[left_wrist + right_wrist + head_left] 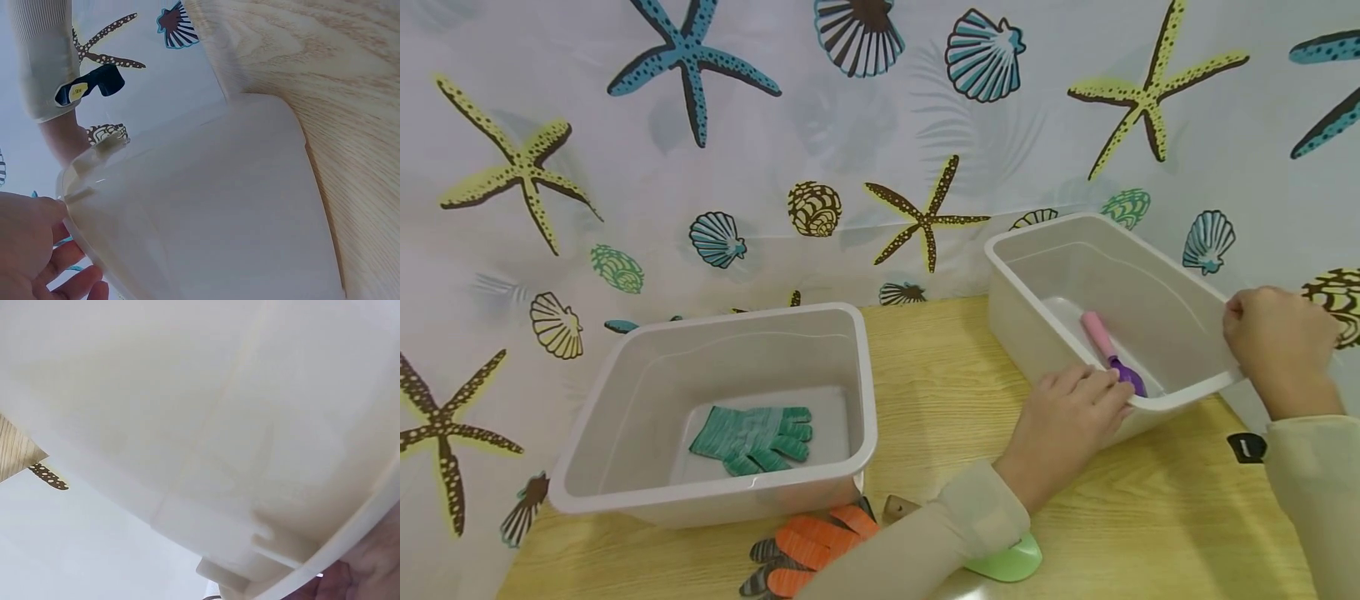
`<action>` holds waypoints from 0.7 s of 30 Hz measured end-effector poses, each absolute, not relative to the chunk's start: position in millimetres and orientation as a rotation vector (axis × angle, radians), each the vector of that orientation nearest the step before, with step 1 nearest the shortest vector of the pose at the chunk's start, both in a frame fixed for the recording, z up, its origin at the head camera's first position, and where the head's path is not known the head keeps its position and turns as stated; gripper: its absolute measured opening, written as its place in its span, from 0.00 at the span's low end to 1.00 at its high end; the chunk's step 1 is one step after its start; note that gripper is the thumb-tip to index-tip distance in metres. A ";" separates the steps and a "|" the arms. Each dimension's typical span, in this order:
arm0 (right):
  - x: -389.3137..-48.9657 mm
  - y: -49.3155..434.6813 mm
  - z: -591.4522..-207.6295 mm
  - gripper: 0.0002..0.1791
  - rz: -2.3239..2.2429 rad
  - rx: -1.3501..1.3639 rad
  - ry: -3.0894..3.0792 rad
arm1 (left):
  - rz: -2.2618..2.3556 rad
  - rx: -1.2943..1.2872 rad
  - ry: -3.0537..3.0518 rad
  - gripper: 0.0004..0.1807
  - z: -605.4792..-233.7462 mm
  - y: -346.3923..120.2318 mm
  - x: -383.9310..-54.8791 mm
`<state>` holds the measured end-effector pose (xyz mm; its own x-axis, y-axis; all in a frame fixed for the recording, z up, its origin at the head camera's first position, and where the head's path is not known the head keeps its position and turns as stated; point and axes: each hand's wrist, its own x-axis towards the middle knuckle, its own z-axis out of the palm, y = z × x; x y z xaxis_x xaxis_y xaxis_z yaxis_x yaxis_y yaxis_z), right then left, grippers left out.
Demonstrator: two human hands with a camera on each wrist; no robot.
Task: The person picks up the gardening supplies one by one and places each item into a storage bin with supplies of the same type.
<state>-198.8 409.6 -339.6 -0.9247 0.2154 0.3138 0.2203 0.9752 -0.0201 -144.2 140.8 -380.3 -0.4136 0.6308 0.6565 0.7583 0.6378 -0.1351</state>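
Observation:
The beige plastic bin (1026, 312) on the right stands at an angle, with both hands on its rim. My left hand (1071, 425) grips the front rim; in the left wrist view its fingers (74, 281) curl over the edge. My right hand (1285, 342) holds the right-hand rim, its fingers bent; the right wrist view shows only part of this hand (372, 556) beside the bin's wall (187, 425). Inside lies a scoop-like tool with a pink handle (1099, 336) and a purple head, partly hidden behind the left fingers.
A second beige bin (865, 392) on the left contains a green glove (752, 437). In front lie an orange and grey glove (812, 542), a brown handle end (898, 507) and a light green object (1011, 560), partly behind my left arm. A patterned sheet (760, 150) hangs behind the wooden table (925, 367).

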 end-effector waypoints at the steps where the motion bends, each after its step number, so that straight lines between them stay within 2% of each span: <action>1: -199.0 409.2 -339.0 0.09 -0.017 -0.309 -2.806 | -0.224 -1.074 -2.172 0.14 -378.3 139.8 -142.0; 11: -200.7 409.6 -339.6 0.09 0.026 -0.190 -2.781 | -0.145 -1.036 -2.149 0.11 -372.1 137.1 -127.8; 21: -203.5 403.6 -341.1 0.11 0.018 -0.135 -2.822 | -0.028 -1.002 -2.151 0.13 -368.6 134.6 -112.2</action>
<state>-203.5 403.6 -341.1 -0.9458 0.0951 0.3105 0.0912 0.9955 -0.0271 -112.2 134.6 -368.6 -0.4124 0.6498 0.6385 0.6661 0.6932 -0.2752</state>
